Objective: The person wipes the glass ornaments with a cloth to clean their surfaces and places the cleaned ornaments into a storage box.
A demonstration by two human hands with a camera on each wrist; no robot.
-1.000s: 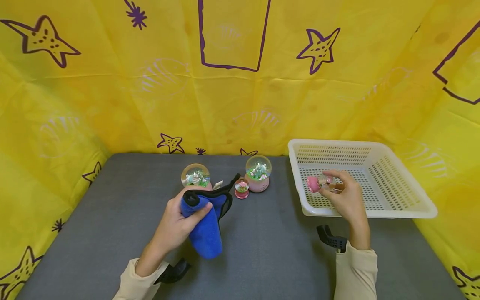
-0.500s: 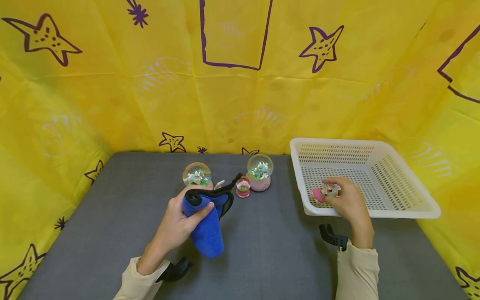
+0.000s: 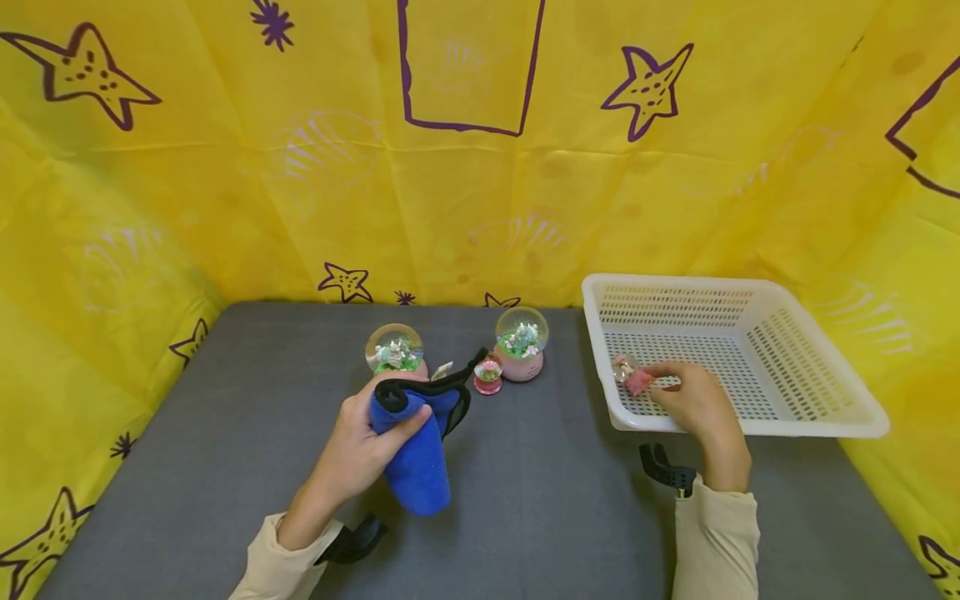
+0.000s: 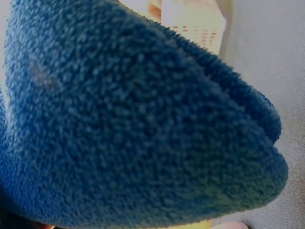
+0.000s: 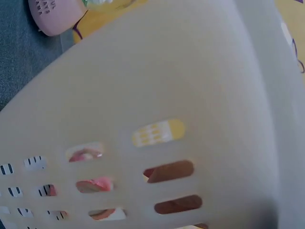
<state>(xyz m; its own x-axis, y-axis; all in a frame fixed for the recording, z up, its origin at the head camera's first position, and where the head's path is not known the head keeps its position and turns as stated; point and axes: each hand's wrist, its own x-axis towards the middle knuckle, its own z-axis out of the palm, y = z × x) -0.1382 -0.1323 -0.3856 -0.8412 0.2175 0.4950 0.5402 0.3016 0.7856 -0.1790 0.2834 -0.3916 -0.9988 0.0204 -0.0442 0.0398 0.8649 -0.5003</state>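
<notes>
My left hand [image 3: 363,442] grips a folded blue cloth [image 3: 416,467] with black edging, thumb across its front. That cloth [image 4: 143,124] fills most of the left wrist view. Inside the white basket's left part, my right hand [image 3: 697,404] pinches a small snow globe [image 3: 639,382] by its pink base, the clear ball tipped leftward. In the right wrist view the wall of the basket [image 5: 143,71] covers most of the hand; bits of pink and fingers show through its slots. A larger snow globe [image 3: 394,348] stands behind the cloth, its base partly hidden.
Right of the cloth stand another large snow globe [image 3: 521,343] with a pink base and a small one [image 3: 488,375] beside it. The slotted white basket [image 3: 817,425] sits on the right of the grey table [image 3: 555,500]. A yellow patterned curtain [image 3: 450,208] borders the table.
My right hand has lowered slightly into the basket, and the small snow globe has turned so its ball points left instead of right. The left hand keeps its hold on the cloth.
</notes>
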